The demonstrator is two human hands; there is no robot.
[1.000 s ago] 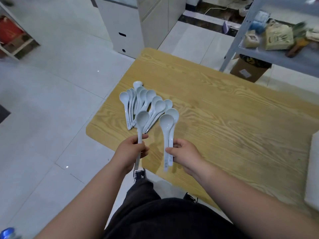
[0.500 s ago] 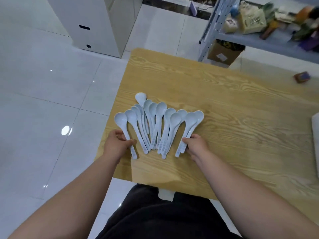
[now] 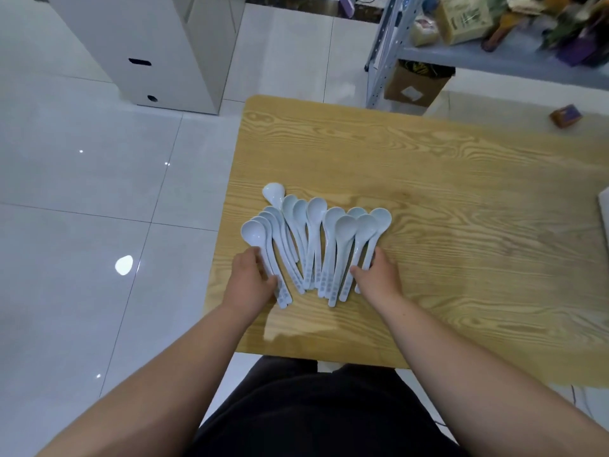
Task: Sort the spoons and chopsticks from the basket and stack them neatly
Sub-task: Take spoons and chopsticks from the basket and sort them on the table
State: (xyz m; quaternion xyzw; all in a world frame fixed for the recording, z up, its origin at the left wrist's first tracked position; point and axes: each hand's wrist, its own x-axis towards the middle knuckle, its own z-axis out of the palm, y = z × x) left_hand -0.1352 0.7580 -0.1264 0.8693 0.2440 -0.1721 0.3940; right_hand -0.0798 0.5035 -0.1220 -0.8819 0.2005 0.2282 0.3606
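Observation:
Several pale blue plastic spoons lie fanned out on the wooden table, bowls away from me and handles toward me. One spoon lies slightly apart at the far left of the fan. My left hand presses against the handles of the leftmost spoons. On the other side, my right hand presses against the handles of the rightmost spoons. Neither hand lifts a spoon. No basket or chopsticks are in view.
A white object juts in at the table's right edge. Beyond the table stand a white cabinet, a metal shelf rack with goods, and a cardboard box. A small brown block lies at the far right.
A second ago each hand held spoons above the pile. They now lie on the table, and both hands have closed in on the fan's sides, drawing it tighter.

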